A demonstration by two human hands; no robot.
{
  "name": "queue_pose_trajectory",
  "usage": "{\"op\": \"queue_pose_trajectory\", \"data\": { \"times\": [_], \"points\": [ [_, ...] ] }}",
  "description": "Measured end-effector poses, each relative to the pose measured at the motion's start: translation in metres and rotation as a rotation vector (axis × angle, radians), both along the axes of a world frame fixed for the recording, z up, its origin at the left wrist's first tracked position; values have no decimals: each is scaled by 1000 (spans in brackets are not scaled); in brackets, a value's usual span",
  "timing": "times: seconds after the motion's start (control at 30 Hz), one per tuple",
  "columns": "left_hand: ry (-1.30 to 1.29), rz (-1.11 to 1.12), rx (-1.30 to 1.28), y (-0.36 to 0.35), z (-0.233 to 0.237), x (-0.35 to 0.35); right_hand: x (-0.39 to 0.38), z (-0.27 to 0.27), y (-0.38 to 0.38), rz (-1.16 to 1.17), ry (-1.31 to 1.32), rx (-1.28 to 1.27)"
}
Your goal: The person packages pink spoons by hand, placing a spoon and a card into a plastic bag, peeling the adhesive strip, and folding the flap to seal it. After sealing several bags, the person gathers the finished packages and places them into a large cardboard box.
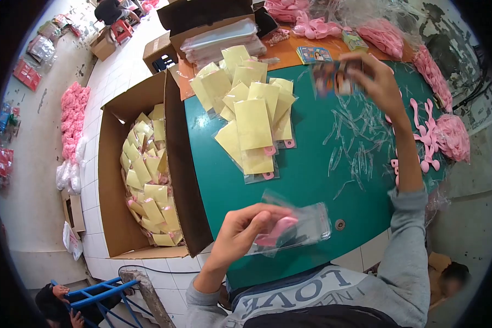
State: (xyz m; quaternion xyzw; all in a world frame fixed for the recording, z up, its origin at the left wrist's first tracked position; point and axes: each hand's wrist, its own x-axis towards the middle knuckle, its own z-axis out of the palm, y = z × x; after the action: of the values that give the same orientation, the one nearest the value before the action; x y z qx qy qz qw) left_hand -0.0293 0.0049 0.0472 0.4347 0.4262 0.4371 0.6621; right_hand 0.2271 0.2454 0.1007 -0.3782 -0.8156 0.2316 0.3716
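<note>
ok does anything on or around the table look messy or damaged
Yes: clear plastic strips lie scattered at all angles near the right hand, so that part of the green tabletop looks littered. The wall at the upper right also looks damaged, its surface patchy and flaking.

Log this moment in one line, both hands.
left hand: holding clear bag and pink piece | right hand: holding blurred printed item | yellow-backed packets: piled on green table

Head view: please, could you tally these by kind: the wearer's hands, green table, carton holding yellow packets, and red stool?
Hands: 2 (left hand, right hand)
Green table: 1
Carton holding yellow packets: 1
Red stool: 1
Total: 5
</note>
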Motion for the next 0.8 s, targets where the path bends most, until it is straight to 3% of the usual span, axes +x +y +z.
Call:
{"op": "queue_pose_trajectory", "data": {
  "times": [0.07, 0.13, 0.2, 0.3, 0.4, 0.63, 0.73, 0.8],
  "points": [
    [-11, -21, -10, 2, 0, 5, -15, 6, -62, 143, 192, -241],
    [15, -51, 5, 2, -3, 8, -21, 21, -118, 118, 64, -388],
    [50, -75, 15, 0, -6, 8, -24, 22, -150, 199, -9, -321],
    [140, -104, 47, -3, -13, 5, -23, 24, -169, 246, -153, -116],
    [269, -139, 114, -6, -13, 6, -23, 23, -175, 342, -170, -116],
    [456, -155, 389, -16, -3, 23, -43, -3, -191, 453, -391, -333],
    [688, -172, 351, -20, -3, 24, -47, -31, -198, 482, -299, -243],
    [825, -110, 335, -25, -11, 26, -47, -40, -202, 459, -201, -329]
  ]
}}
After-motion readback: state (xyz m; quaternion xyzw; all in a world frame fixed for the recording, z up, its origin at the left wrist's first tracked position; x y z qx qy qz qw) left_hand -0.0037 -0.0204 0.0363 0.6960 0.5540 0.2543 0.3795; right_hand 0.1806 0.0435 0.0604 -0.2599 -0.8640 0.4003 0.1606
